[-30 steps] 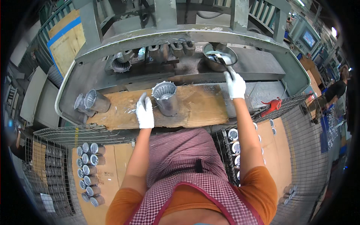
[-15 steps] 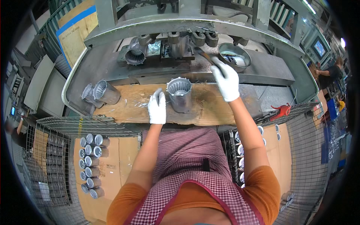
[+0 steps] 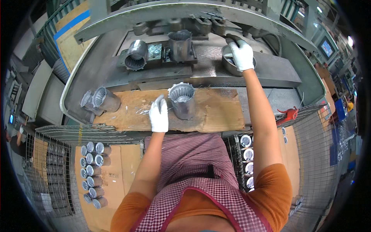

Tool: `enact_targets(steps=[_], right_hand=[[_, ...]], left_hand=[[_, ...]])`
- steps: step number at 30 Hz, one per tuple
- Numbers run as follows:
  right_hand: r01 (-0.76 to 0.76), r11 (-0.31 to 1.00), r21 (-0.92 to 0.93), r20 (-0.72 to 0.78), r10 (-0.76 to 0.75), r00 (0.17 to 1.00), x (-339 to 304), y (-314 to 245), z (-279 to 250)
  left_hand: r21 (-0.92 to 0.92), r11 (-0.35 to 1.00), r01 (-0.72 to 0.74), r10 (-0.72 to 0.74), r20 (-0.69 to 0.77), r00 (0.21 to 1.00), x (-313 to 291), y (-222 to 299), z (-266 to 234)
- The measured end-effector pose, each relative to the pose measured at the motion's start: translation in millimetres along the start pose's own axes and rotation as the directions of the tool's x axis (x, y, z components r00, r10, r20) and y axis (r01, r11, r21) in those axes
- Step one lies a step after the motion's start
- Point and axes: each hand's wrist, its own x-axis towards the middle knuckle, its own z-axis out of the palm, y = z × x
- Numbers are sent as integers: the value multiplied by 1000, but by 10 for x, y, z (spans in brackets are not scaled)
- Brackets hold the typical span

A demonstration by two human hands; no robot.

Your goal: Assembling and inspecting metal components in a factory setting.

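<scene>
A grey, ribbed metal cylinder housing stands upright on the wooden board, its open end up. My left hand, in a white glove, is just left of the housing, fingers stretched out and holding nothing. At the back right, my white-gloved right hand is over a round metal bowl, its dark-stained fingers curled. It holds a brush-like tool, which the hand and bowl now mostly hide. Another housing stands upright on the machine fixture, and one lies tilted to its left.
Two housings lean together at the board's left. A machine beam crosses above the fixture. Red-handled pliers hang at the right edge. Wire cages on both sides hold rows of housings on cardboard.
My right hand has moved back from near the fixture to the bowl, taking the brush-like tool with it. The beam and its clamps have risen off the fixture. My left hand has barely moved.
</scene>
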Motion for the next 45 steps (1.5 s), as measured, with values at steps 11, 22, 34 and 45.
enact_targets(steps=[11, 22, 34, 45], right_hand=[[-236, 947, -218, 122, 266, 956, -432, 581, -539], [-122, 842, -526, -89, 88, 992, -1217, 568, -864], [-802, 226, 553, 770, 228, 596, -2568, -394, -1047], [-564, -564, 603, 779, 568, 265, -3869, 217, -1840]], left_hand=[[113, 990, -89, 55, 270, 961, 110, 550, -156], [37, 717, -697, 649, 329, 686, -197, 1352, -498], [-300, 701, -647, 712, 259, 652, -621, 1737, -576], [-280, 957, -71, 267, 763, 588, -1313, 1505, 58]])
